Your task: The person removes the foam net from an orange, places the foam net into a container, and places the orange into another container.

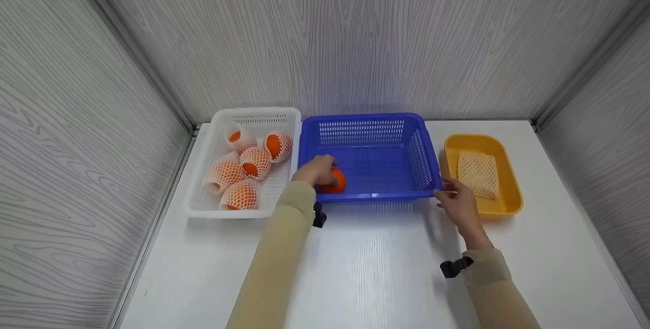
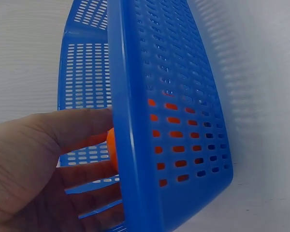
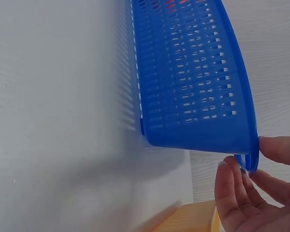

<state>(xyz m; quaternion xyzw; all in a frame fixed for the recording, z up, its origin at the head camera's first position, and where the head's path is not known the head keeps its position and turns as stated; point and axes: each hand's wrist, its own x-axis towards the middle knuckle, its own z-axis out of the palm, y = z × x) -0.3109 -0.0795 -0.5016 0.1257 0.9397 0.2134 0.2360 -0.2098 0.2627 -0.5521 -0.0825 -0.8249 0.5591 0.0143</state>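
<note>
1. So, the bare fruit (image 1: pixel 339 182) is being gripped by the left hand (image 1: pixel 316 169), thumb on one side and fingers on the other, in the near left corner of the blue basket (image 1: pixel 370 197). Whether its weight is being carried by the hand or the basket can't be told.
2. The basket's near right corner is being pinched by the right hand (image 1: pixel 459 204), thumb and fingers being closed over the rim.
3. Over on the left, five netted fruits (image 1: pixel 254 161) are being kept in the white basket (image 1: pixel 238 214).
4. On the right, a loose net (image 1: pixel 477 174) is being held in the yellow tray (image 1: pixel 505 189); can't be told if more are being hidden underneath.
5. Progress-wise, it's looking early: one fruit unwrapped, five apparently being left to do.
</note>
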